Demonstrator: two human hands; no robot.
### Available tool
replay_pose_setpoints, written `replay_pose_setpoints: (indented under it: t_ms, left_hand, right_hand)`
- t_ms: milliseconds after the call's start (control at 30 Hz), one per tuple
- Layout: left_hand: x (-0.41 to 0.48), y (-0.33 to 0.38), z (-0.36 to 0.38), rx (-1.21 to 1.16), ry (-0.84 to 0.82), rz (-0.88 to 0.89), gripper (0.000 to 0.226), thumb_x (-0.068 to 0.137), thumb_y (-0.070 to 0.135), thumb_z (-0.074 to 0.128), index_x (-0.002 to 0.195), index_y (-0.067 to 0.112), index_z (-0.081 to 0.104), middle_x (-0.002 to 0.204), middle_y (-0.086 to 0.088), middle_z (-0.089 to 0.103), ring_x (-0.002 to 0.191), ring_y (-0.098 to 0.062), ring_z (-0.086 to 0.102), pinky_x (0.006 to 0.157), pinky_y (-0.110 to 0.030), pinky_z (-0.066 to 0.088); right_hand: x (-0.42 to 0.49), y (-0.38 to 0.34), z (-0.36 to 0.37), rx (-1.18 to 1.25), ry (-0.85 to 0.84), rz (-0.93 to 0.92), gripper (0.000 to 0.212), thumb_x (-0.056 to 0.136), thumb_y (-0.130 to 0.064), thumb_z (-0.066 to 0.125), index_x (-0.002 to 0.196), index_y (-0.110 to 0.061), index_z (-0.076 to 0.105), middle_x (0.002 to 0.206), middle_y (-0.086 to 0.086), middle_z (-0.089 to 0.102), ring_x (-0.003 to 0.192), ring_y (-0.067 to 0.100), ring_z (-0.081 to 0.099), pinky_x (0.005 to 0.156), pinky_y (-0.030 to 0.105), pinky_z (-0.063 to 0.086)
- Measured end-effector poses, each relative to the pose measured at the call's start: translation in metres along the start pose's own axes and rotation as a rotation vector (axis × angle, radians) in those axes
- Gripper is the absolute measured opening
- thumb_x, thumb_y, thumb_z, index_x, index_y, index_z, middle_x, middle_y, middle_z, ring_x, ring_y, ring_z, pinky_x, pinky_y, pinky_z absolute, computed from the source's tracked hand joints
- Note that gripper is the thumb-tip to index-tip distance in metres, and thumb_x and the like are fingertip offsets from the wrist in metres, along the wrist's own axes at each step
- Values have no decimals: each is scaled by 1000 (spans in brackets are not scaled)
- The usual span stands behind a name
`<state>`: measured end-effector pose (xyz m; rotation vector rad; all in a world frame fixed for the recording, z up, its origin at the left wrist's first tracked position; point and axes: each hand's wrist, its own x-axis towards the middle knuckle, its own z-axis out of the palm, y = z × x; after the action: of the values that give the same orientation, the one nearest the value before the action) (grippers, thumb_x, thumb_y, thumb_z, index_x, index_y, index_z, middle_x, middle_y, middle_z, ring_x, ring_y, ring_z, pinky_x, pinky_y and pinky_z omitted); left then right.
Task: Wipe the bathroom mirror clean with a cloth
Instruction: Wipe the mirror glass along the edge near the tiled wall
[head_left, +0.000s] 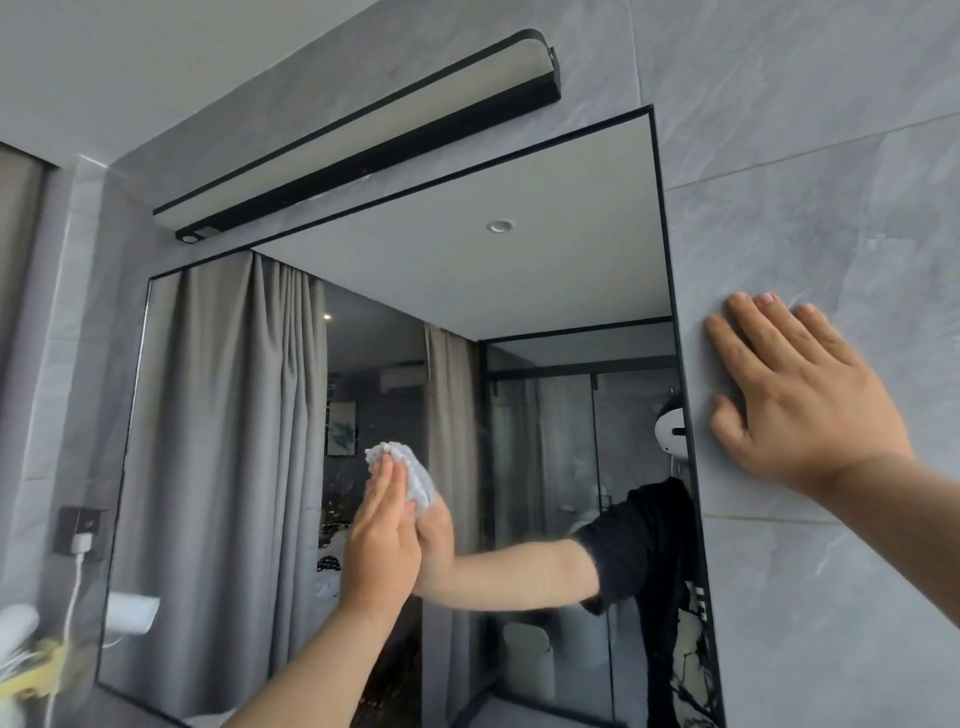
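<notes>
White cloth (402, 470) pressed flat under my left hand (382, 540) on the mirror (519, 291); I'd sweep overlapping strokes, right hand (800, 395) spread wide, bracing the wall (831, 208).

Large grey marble-look wall tiles (810, 171) with thin pale grout lines cover the room, lit by soft, even daylight. High on the wall hangs a long black-framed bar light with a pale diffuser (363, 140), tilted in this view, a small round sensor at its lower left end. At the far left a dark square wall socket (80, 525) carries a white plug (83, 543) whose white cable (70, 613) trails downward. Just below sits a white rounded holder (132, 613), blurred. A blurred white and yellow shape (26, 660) fills the bottom left corner; what it is cannot be told.
</notes>
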<state>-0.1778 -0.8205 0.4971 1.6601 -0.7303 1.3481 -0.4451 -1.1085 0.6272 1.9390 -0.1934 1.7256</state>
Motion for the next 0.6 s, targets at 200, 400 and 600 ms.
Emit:
replay_pose_setpoints:
  t_ms: [200, 400, 600]
  left_hand:
    - [-12, -48, -22, 134, 73, -589, 46, 103, 12, 41, 148, 5, 41, 153, -18, 38, 135, -41, 43, 108, -44, 37]
    - [10, -46, -13, -17, 204, -916, 29, 103, 18, 41, 116, -2, 57, 118, -31, 58, 106, -48, 57, 90, -47, 45]
    - [82, -17, -11, -32, 223, -736, 36, 102, 17, 36, 130, 0, 52, 141, -21, 49, 126, -40, 49, 108, -47, 39]
  right_hand:
    - [1, -3, -1, -2, -12, 8, 71, 82, -38, 37, 142, -1, 49, 151, 23, 41, 140, 40, 40, 121, 51, 20]
    - [0, 1, 0, -20, -20, 0, 72, 82, -38, 37, 144, -1, 47, 152, 22, 40, 141, 39, 38, 121, 51, 19]
    - [0, 0, 0, -17, -11, -4, 72, 82, -37, 39, 144, -1, 47, 152, 23, 40, 141, 40, 37, 121, 52, 19]
